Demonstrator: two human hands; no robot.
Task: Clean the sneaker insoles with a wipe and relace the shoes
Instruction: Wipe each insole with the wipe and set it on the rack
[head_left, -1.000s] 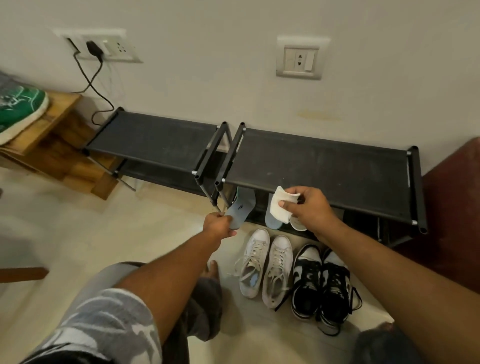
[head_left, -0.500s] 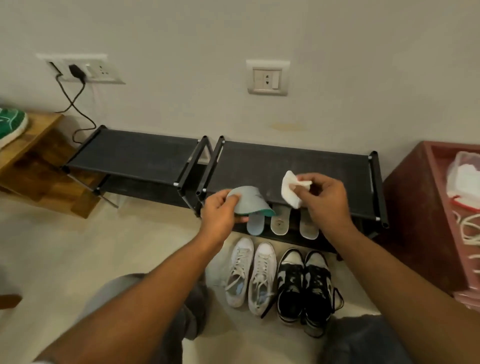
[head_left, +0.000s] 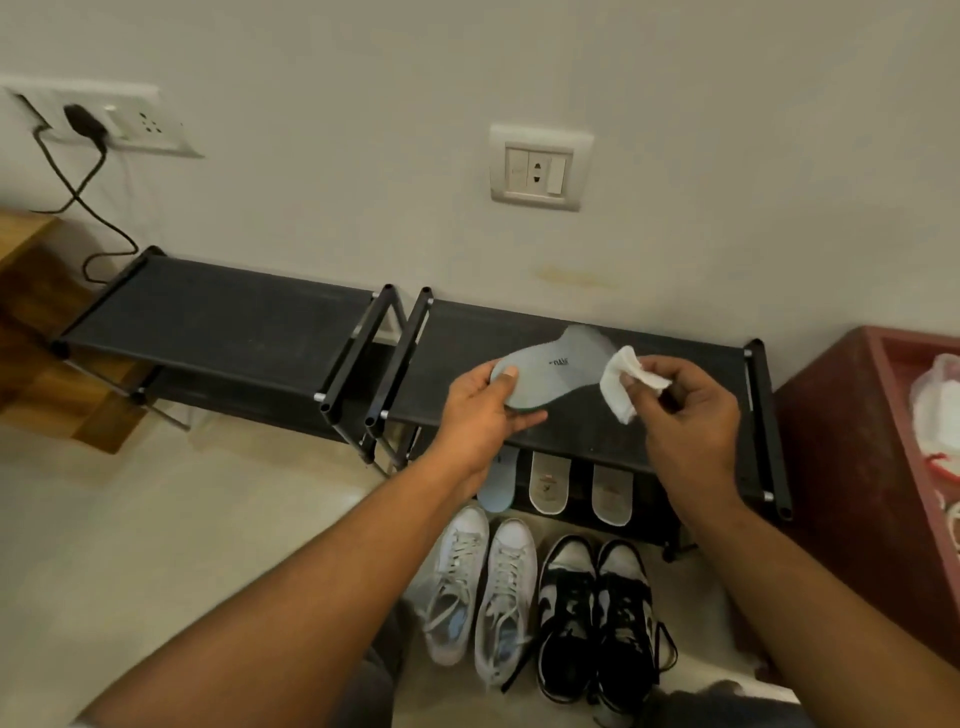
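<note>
My left hand (head_left: 480, 410) grips a pale blue-grey insole (head_left: 558, 366) by its near end, thumb on top, and holds it flat above the right shoe rack (head_left: 675, 431). A crumpled white wipe (head_left: 621, 382) is pinched in my right hand (head_left: 685, 410), right at the insole's right edge. Three more insoles lean under the rack: a blue one (head_left: 500, 483) and two beige ones (head_left: 549, 480) (head_left: 612, 491). On the floor below stand a white sneaker pair (head_left: 483, 587) and a black-and-white sneaker pair (head_left: 597, 613), laces in.
A second black rack (head_left: 218, 322) stands to the left, with a wooden stand (head_left: 31, 322) beyond it. A dark red cabinet (head_left: 852, 441) at the right holds a plastic bag (head_left: 935, 405). A charger cable (head_left: 78, 197) hangs from the wall socket.
My left hand lifted the insole from in front of the rack to above its top and turned it flat, face up. The wipe in my right hand came close to it.
</note>
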